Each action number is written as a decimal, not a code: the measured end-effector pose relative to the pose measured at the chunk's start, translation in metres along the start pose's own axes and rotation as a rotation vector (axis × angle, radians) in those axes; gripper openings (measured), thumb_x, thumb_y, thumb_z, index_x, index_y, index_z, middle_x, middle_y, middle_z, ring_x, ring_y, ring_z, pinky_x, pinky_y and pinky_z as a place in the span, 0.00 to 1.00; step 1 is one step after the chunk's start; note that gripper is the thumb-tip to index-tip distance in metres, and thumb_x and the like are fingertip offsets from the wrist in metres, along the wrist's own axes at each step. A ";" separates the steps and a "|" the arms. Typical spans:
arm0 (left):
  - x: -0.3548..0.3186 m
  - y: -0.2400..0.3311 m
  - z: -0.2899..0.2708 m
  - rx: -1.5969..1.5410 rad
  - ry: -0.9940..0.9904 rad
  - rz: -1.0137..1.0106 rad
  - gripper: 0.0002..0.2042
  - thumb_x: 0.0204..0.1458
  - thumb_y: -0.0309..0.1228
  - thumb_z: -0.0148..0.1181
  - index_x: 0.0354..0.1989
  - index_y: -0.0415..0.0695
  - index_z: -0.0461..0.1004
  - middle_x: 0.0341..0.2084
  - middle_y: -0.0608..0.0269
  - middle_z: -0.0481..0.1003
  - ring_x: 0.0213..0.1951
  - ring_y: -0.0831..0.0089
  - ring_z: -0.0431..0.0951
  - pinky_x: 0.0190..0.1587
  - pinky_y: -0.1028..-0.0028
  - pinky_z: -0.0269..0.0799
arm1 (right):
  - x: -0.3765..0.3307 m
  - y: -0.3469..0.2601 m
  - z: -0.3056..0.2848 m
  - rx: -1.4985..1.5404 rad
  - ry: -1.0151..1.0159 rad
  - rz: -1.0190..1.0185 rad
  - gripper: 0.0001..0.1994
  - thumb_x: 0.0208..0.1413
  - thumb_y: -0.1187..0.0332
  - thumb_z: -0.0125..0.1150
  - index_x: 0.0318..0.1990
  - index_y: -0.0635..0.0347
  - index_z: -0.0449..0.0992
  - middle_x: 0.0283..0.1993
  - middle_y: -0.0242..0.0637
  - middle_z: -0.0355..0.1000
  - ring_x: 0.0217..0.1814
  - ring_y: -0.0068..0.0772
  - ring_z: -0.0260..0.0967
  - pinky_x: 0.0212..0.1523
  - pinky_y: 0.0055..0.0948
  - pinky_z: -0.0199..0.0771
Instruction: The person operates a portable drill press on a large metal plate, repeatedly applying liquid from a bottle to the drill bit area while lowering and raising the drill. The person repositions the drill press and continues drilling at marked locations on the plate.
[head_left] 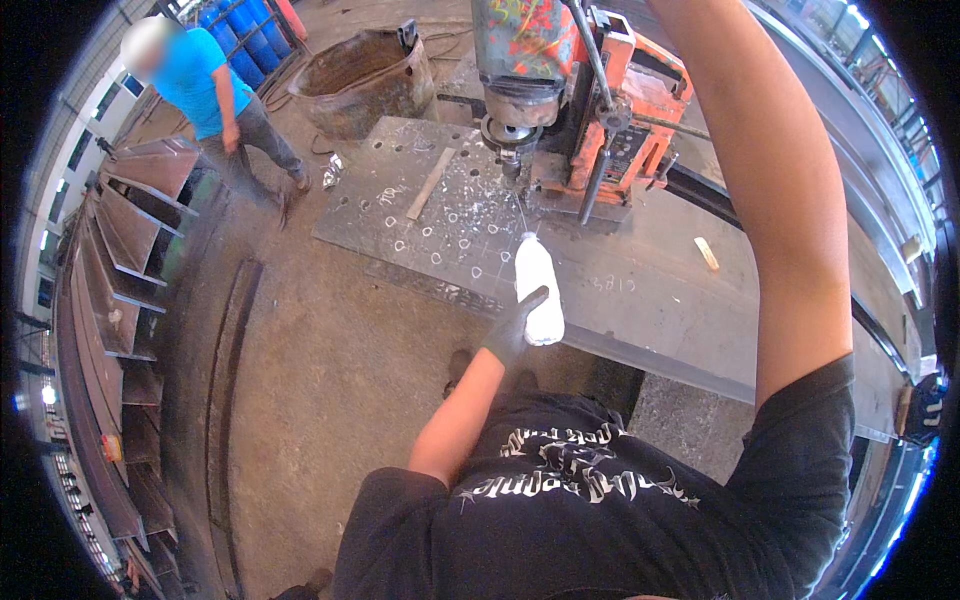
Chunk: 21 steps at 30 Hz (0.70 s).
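Observation:
My left hand point(513, 333), in a dark glove, is wrapped round a white squeeze bottle point(540, 290). The bottle tilts away from me, its tip toward the drilling machine point(520, 70); a thin line runs from the tip toward the tool, and I cannot tell if it is a spout or liquid. Below the machine's motor, the drill chuck point(513, 138) sits over a steel plate point(450, 215) marked with chalk circles and several holes. An orange machine frame point(625, 140) stands on the metal. My right arm point(780, 190) reaches up past the machine; its hand is out of the picture.
A flat metal strip point(430, 184) lies on the plate, a small pale piece point(707, 253) farther right. Behind stands a rusty round tub point(360, 80). At the far left a person in a blue shirt point(205, 75) is near stacked steel beams point(125, 260). Blue cylinders point(245, 35) stand behind.

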<state>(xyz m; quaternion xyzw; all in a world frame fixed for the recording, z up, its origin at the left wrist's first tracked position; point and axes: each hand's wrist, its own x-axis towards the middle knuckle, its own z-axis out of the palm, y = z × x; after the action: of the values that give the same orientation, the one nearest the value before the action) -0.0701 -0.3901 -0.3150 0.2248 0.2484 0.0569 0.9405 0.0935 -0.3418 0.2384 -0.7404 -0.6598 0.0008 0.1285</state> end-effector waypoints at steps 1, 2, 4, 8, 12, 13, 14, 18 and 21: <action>0.000 0.000 0.000 0.006 0.010 0.004 0.19 0.63 0.31 0.67 0.59 0.39 0.73 0.41 0.58 0.82 0.40 0.65 0.86 0.43 0.63 0.86 | -0.002 -0.001 0.000 0.031 -0.022 0.004 0.29 0.66 0.45 0.62 0.61 0.62 0.80 0.26 0.40 0.78 0.18 0.32 0.67 0.28 0.39 0.74; 0.000 0.000 0.000 0.016 0.018 0.006 0.19 0.63 0.31 0.67 0.60 0.39 0.73 0.41 0.57 0.82 0.40 0.65 0.86 0.43 0.64 0.86 | -0.005 -0.002 -0.001 0.060 -0.041 0.014 0.29 0.66 0.46 0.62 0.61 0.62 0.80 0.25 0.40 0.77 0.17 0.31 0.67 0.26 0.40 0.74; 0.002 0.000 0.000 0.018 0.015 -0.001 0.19 0.64 0.31 0.67 0.59 0.39 0.73 0.41 0.58 0.82 0.40 0.65 0.86 0.42 0.64 0.86 | -0.004 -0.001 -0.001 0.081 -0.047 0.015 0.29 0.66 0.46 0.62 0.61 0.62 0.80 0.24 0.39 0.76 0.17 0.32 0.68 0.25 0.41 0.74; 0.005 -0.002 -0.006 0.015 0.015 0.027 0.17 0.64 0.31 0.67 0.58 0.39 0.74 0.41 0.58 0.82 0.39 0.65 0.86 0.42 0.64 0.86 | -0.001 -0.008 0.004 0.068 -0.012 0.074 0.29 0.67 0.46 0.61 0.61 0.65 0.79 0.24 0.38 0.75 0.19 0.33 0.70 0.26 0.41 0.76; 0.001 0.001 -0.014 0.093 -0.001 -0.001 0.19 0.63 0.36 0.68 0.58 0.40 0.75 0.42 0.61 0.81 0.40 0.68 0.85 0.42 0.65 0.85 | 0.015 -0.006 0.011 -0.152 0.108 -0.016 0.30 0.67 0.45 0.62 0.59 0.67 0.81 0.31 0.42 0.80 0.28 0.34 0.76 0.39 0.39 0.81; 0.004 -0.003 -0.011 0.127 0.011 0.025 0.21 0.62 0.36 0.69 0.58 0.39 0.75 0.42 0.61 0.81 0.40 0.68 0.85 0.42 0.65 0.85 | 0.018 -0.004 0.013 -0.205 0.160 -0.010 0.29 0.67 0.46 0.62 0.58 0.67 0.81 0.34 0.42 0.81 0.32 0.34 0.77 0.43 0.38 0.80; 0.005 -0.005 -0.012 0.158 0.038 0.060 0.23 0.61 0.37 0.71 0.59 0.37 0.75 0.41 0.61 0.82 0.40 0.68 0.85 0.43 0.65 0.84 | 0.020 -0.003 0.016 -0.255 0.212 -0.001 0.29 0.67 0.46 0.62 0.57 0.67 0.82 0.37 0.43 0.82 0.36 0.34 0.78 0.47 0.37 0.80; 0.015 -0.009 0.001 0.490 0.057 0.233 0.38 0.53 0.44 0.77 0.68 0.39 0.69 0.53 0.56 0.80 0.51 0.67 0.82 0.53 0.65 0.81 | -0.001 -0.036 0.012 -0.031 0.125 0.195 0.23 0.69 0.51 0.62 0.50 0.67 0.84 0.42 0.41 0.83 0.40 0.34 0.79 0.48 0.34 0.79; 0.016 0.003 0.028 0.695 0.072 0.493 0.50 0.46 0.42 0.81 0.76 0.42 0.58 0.65 0.53 0.72 0.63 0.62 0.74 0.63 0.61 0.74 | 0.005 -0.010 0.012 -0.191 0.089 -0.029 0.19 0.69 0.55 0.61 0.49 0.66 0.84 0.40 0.38 0.80 0.33 0.30 0.75 0.40 0.33 0.77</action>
<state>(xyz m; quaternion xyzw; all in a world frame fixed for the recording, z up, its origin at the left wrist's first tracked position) -0.0429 -0.3946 -0.2988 0.5789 0.2241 0.2007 0.7579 0.0824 -0.3333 0.2292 -0.7388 -0.6613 -0.0969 0.0862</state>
